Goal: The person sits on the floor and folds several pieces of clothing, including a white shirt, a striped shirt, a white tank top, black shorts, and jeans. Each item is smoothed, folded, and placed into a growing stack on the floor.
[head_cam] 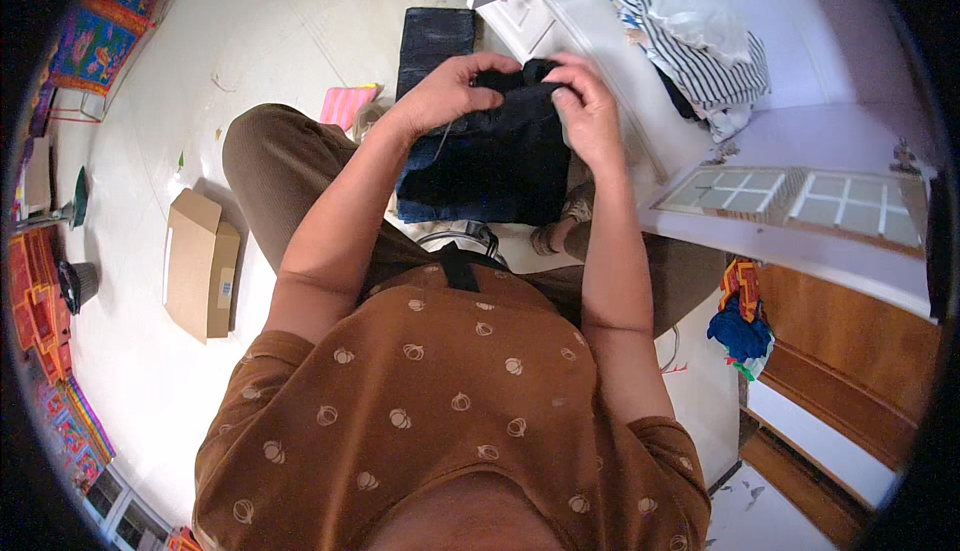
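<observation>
A black garment (502, 153), its folds hard to make out in the dark, lies over dark blue cloth between my knees. My left hand (450, 93) is at its far edge, thumb in front and fingers behind, with black cloth between them. At the garment's far right corner, my right hand (589, 104) pinches the raised edge between thumb and fingers. Just beyond my left hand extends a flat folded piece of dark denim (437, 40). Part of the cloth is hidden beneath my hands.
An open cardboard box (202, 266) lies on the floor to the left, and a pink striped cloth (347, 104) by my left knee. On the right, an open cabinet door (780, 206) juts in near a heap of striped clothes (697, 48). White drawers (532, 25) stand ahead.
</observation>
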The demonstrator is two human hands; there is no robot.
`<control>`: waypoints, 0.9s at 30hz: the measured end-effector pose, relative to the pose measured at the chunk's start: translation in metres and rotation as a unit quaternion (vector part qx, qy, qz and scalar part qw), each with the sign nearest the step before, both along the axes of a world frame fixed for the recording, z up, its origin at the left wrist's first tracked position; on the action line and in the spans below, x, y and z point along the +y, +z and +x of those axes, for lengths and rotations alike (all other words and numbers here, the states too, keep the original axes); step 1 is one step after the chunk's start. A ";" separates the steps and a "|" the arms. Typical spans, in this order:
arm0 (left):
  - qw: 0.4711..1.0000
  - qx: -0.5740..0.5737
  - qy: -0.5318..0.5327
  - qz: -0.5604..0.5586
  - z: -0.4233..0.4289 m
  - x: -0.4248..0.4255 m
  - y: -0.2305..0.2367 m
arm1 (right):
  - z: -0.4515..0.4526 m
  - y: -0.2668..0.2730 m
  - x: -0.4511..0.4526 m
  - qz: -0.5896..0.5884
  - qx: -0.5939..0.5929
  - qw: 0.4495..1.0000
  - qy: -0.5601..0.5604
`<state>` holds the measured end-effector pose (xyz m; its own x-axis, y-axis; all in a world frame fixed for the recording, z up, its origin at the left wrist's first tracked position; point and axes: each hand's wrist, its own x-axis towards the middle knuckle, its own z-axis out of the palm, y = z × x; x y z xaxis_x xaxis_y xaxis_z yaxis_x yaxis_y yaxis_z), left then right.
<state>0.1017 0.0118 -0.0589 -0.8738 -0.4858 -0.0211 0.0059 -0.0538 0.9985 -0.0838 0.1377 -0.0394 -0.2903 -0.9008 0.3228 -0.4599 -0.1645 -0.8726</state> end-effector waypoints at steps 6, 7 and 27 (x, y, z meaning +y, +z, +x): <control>0.964 -0.024 0.005 -0.266 -0.003 -0.008 0.051 | -0.011 0.095 -0.001 -0.177 0.253 0.949 -0.064; 0.969 -0.024 0.024 -0.243 0.001 -0.015 0.062 | -0.013 0.103 -0.003 -0.169 0.178 0.968 -0.061; 0.899 0.169 0.229 -0.333 0.020 -0.045 0.308 | -0.014 0.295 -0.017 -0.319 0.218 0.913 -0.127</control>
